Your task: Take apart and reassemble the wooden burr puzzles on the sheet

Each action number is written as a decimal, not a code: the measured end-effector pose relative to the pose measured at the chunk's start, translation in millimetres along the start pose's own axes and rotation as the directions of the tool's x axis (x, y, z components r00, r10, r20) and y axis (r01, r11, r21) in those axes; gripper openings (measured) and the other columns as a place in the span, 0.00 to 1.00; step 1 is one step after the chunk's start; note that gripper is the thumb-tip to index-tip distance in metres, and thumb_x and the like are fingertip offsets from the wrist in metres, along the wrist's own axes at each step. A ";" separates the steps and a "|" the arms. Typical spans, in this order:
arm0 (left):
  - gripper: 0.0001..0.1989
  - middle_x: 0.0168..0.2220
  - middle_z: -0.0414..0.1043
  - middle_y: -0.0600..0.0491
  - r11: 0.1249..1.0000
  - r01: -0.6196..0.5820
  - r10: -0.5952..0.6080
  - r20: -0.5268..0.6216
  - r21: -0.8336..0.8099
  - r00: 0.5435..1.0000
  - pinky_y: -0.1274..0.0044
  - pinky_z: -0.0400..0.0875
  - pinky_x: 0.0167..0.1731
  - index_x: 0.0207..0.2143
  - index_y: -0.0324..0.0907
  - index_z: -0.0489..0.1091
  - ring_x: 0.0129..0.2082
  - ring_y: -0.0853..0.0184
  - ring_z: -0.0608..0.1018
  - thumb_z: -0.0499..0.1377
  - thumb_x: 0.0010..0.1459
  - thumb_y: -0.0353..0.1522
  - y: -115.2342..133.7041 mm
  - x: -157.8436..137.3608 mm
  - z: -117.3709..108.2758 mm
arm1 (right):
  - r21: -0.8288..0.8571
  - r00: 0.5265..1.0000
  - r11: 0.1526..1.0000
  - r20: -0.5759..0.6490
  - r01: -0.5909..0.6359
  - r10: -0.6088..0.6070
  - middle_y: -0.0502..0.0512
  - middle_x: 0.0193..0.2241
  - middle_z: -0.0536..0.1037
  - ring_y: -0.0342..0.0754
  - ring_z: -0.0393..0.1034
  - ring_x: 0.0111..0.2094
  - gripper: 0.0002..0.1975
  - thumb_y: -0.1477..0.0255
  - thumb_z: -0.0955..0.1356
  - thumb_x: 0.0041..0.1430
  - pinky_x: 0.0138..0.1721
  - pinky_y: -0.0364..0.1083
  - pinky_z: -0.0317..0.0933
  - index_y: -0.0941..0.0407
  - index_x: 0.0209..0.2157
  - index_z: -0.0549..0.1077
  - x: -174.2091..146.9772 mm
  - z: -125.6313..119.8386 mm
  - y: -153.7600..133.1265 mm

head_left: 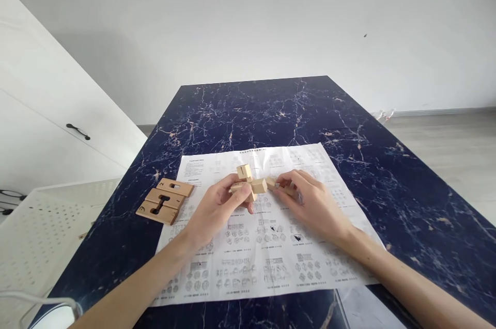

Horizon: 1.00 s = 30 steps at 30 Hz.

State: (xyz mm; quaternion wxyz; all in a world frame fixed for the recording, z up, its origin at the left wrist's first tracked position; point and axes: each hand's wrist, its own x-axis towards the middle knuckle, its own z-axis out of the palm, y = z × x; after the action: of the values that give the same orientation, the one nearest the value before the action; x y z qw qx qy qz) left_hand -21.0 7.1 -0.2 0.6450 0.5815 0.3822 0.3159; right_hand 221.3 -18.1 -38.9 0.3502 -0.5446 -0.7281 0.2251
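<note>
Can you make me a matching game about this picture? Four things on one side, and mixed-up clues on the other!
Things
1. block cluster
2. table
3. sheet
4. boards

Clues
A. white, covered in print
B. held in the left hand
C. brown, with slots
D. dark blue, with pale veins

Right pairs: 1-B, 2-D, 3-A, 4-C

Blocks (259, 186): are showing smooth, matt, bare-looking wood. Slotted boards (170, 199): are showing smooth wood. Printed sheet (253, 246): is showing creased, matt paper. Worktop (251, 120): is wearing smooth, marble-look finish. Cabinet (50, 81): is showing smooth panels.
</note>
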 end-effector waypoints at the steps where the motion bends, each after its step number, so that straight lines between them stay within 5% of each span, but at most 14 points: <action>1: 0.16 0.34 0.75 0.55 1.000 0.010 -0.010 0.004 0.018 1.000 0.71 0.75 0.45 0.50 0.42 0.75 0.35 0.68 0.79 0.62 0.71 0.44 0.5 -0.4 0.0 | -0.017 1.000 1.000 0.003 0.010 -0.010 0.58 0.42 0.80 0.54 0.75 0.40 0.07 0.64 0.68 0.74 0.40 0.53 0.69 0.53 0.45 0.74 0.0 0.6 0.6; 6: 0.20 0.33 0.75 0.56 0.995 0.090 -0.089 -0.022 0.048 0.996 0.73 0.73 0.41 0.54 0.43 0.74 0.35 0.68 0.77 0.67 0.66 0.44 2.9 -1.0 1.6 | -0.111 0.999 0.993 -0.033 0.024 -0.028 0.60 0.43 0.80 0.59 0.74 0.45 0.06 0.67 0.69 0.72 0.44 0.56 0.69 0.53 0.45 0.73 0.7 -0.3 4.3; 11: 0.15 0.36 0.78 0.56 0.995 0.100 -0.098 -0.066 0.031 0.993 0.76 0.73 0.38 0.44 0.43 0.77 0.34 0.70 0.77 0.72 0.61 0.41 2.2 1.0 3.3 | -0.082 0.995 0.994 -0.063 0.070 -0.076 0.58 0.41 0.79 0.55 0.74 0.42 0.04 0.69 0.68 0.74 0.43 0.53 0.68 0.53 0.41 0.73 1.9 -4.1 4.7; 20: 0.13 0.42 0.84 0.51 0.989 0.081 -0.074 -0.062 0.121 0.995 0.73 0.76 0.44 0.43 0.44 0.81 0.42 0.63 0.82 0.68 0.64 0.43 3.7 0.3 2.4 | -0.187 0.995 0.980 -0.070 0.063 -0.078 0.59 0.41 0.80 0.59 0.73 0.44 0.04 0.67 0.69 0.72 0.44 0.57 0.69 0.53 0.42 0.73 0.7 -2.0 6.4; 26: 0.12 0.41 0.83 0.52 0.985 0.079 -0.070 -0.065 0.151 0.995 0.74 0.76 0.44 0.42 0.45 0.82 0.40 0.65 0.82 0.67 0.65 0.43 4.4 -0.2 2.3 | -0.003 0.974 0.990 -0.177 0.142 -0.140 0.59 0.46 0.79 0.56 0.74 0.46 0.06 0.67 0.68 0.73 0.46 0.55 0.69 0.52 0.48 0.72 -0.7 -8.6 -6.5; 30: 0.13 0.41 0.83 0.52 0.987 0.079 -0.072 -0.050 0.141 0.996 0.74 0.76 0.43 0.43 0.44 0.82 0.40 0.65 0.82 0.68 0.65 0.44 2.3 -0.4 3.3 | 0.153 0.979 0.967 -0.038 0.202 -0.198 0.56 0.39 0.79 0.50 0.72 0.38 0.07 0.64 0.67 0.75 0.39 0.50 0.67 0.53 0.44 0.73 -4.0 -12.0 -12.5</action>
State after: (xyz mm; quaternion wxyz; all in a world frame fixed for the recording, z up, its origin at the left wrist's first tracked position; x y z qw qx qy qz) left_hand -18.3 5.4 2.2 0.6045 0.6042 0.4398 0.2758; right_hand 223.1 -26.4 -23.3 0.4208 -0.4417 -0.7555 0.2390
